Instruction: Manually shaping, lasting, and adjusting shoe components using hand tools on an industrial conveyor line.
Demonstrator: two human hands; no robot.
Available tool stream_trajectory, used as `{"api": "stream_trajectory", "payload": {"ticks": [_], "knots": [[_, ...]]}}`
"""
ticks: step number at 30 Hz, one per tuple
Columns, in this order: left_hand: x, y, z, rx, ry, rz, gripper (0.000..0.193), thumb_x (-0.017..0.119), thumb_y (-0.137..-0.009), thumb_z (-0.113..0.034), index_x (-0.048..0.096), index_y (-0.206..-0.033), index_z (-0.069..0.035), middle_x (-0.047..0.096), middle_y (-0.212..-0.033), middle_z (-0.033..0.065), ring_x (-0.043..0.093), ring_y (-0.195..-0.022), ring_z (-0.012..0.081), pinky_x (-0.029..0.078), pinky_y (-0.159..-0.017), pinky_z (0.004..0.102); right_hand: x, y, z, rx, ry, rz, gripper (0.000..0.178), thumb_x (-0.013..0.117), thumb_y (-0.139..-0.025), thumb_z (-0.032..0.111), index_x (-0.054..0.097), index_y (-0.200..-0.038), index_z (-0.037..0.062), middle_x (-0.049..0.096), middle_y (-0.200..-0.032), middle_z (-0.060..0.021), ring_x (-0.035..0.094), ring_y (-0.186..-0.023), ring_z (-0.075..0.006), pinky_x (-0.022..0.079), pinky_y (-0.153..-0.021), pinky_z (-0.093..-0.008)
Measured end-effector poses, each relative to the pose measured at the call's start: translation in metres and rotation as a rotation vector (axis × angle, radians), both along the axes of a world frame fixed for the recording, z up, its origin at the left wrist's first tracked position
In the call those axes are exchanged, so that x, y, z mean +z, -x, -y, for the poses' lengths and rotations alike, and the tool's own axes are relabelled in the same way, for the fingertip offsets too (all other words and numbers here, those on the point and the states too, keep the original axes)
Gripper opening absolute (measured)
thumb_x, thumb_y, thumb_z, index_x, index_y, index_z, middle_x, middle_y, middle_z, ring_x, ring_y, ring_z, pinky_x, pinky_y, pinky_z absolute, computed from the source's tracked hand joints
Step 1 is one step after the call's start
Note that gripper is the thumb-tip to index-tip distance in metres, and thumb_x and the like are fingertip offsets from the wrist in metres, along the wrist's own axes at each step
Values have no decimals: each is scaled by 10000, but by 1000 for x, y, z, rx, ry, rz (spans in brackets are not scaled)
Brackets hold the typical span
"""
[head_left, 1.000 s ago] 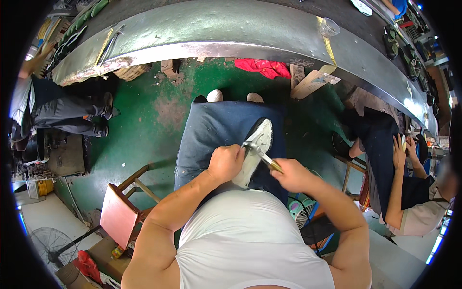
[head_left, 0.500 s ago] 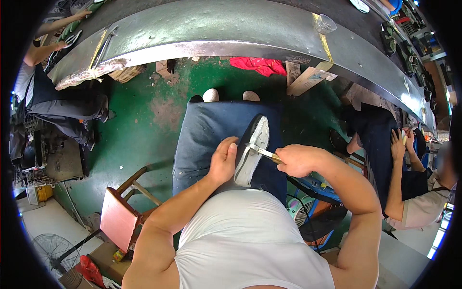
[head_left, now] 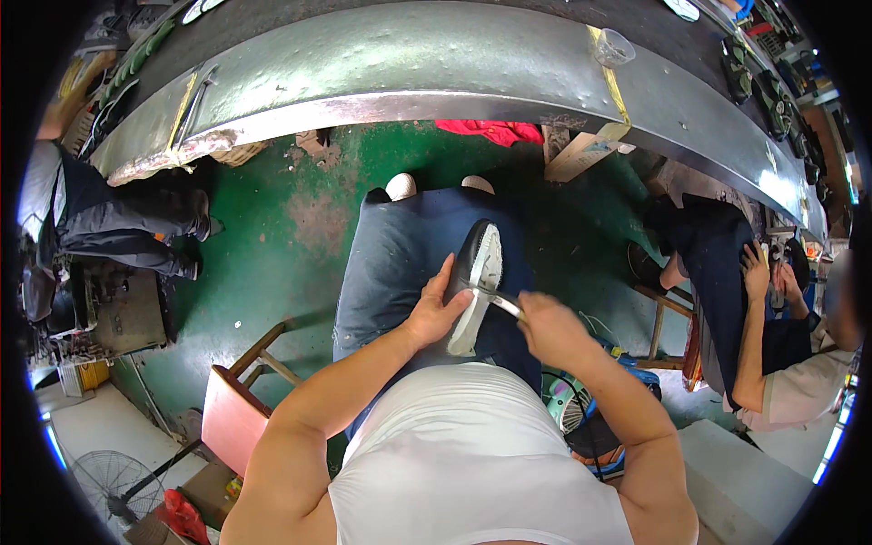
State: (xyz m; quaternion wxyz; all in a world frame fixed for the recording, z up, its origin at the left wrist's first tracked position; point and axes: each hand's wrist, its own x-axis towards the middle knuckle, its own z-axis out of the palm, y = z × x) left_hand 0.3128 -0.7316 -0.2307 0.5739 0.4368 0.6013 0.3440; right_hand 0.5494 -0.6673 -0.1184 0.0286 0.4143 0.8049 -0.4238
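A black shoe (head_left: pixel 491 252) lies sole up on the dark blue cloth (head_left: pixel 386 245) over my lap, its pale underside facing me and its rounded end pointing away. My left hand (head_left: pixel 436 312) holds the shoe's left side, thumb at the edge of the underside and fingers along the dark upper. In my right hand (head_left: pixel 552 334), slightly blurred, is a hammer (head_left: pixel 507 306) gripped by its handle. The hammer's head is at the middle of the underside, close to my left thumb; whether it touches is unclear.
A long metal-edged bench (head_left: pixel 391 54) crosses ahead, with a clear plastic cup (head_left: pixel 615 48). A pink-topped stool (head_left: pixel 234 413) and a wire fan (head_left: pixel 113 477) stand at left. Another person (head_left: pixel 758 336) sits at right; one stands at far left. Red cloth (head_left: pixel 490 131) lies under the bench.
My left hand has moved right onto the shoe's side. My right hand and the hammer have shifted slightly down and toward me, the hammer's head now nearer the middle of the underside.
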Motion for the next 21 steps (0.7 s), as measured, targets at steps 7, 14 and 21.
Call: {"api": "stream_trajectory", "payload": {"ticks": [7, 14, 21], "knots": [[32, -12, -5, 36, 124, -164, 708, 540, -1024, -184, 142, -1607, -137, 366, -1526, 227, 392, -1386, 293, 287, -1158, 327, 14, 14, -39, -202, 543, 59, 191, 631, -932, 211, 622, -949, 20, 682, -778, -115, 660, -677, -226, 522, -636, -358], [68, -11, -13, -188, -169, -521, 630, 458, -1019, -135, 198, -1589, -196, 246, -1545, 342, 383, -1370, 489, 405, -1111, 436, -44, 17, 17, -500, 580, -183, 238, 647, -938, 193, 638, -1068, -7, 677, -799, -75, 629, -674, -150, 504, -575, -299], [83, -17, -23, -356, -51, -677, 570, 409, -1031, -207, 241, -1573, -262, 336, -1485, 362, 563, -1181, 492, 501, -999, 458, 2, -13, -33, -320, 747, -28, 247, 550, -1008, 197, 601, -1088, -31, 688, -911, -115, 682, -755, -173, 562, -590, -305]]}}
